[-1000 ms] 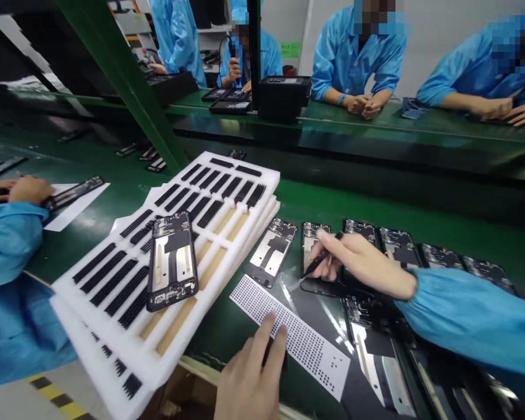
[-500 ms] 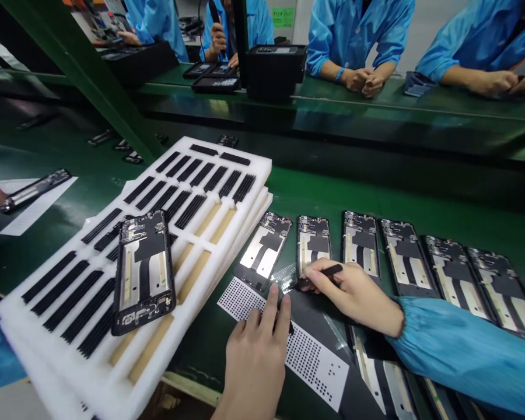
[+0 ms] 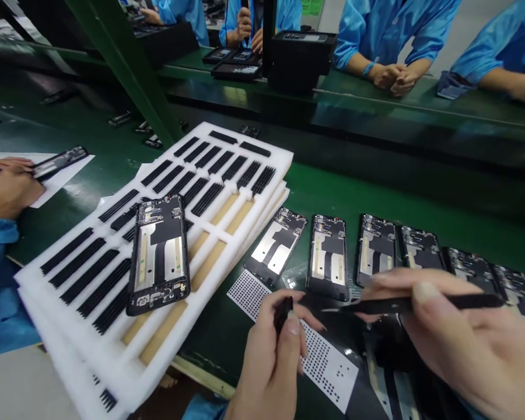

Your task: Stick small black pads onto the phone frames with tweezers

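Left hand (image 3: 269, 361) hung over a white dotted sheet (image 3: 326, 364), its grip closed, thumb and fingers pinching a small black piece (image 3: 282, 314); the piece looked dark, its outline partly hidden by the fingers. Right hand (image 3: 468, 344) had its grip closed on black tweezers (image 3: 389, 305): slim, nearly level, the thin pale tip pointing toward the left hand, short of the black piece. Sheet lay slantwise on the green bench (image 3: 214, 329), dots dark and in rows, sparser at the near right end. Beyond it stood a row of open-backed phones (image 3: 328, 256), black-framed with silvery plates and a dark central strip. A similar phone (image 3: 157, 256) rested on a white foam tray (image 3: 126, 361).
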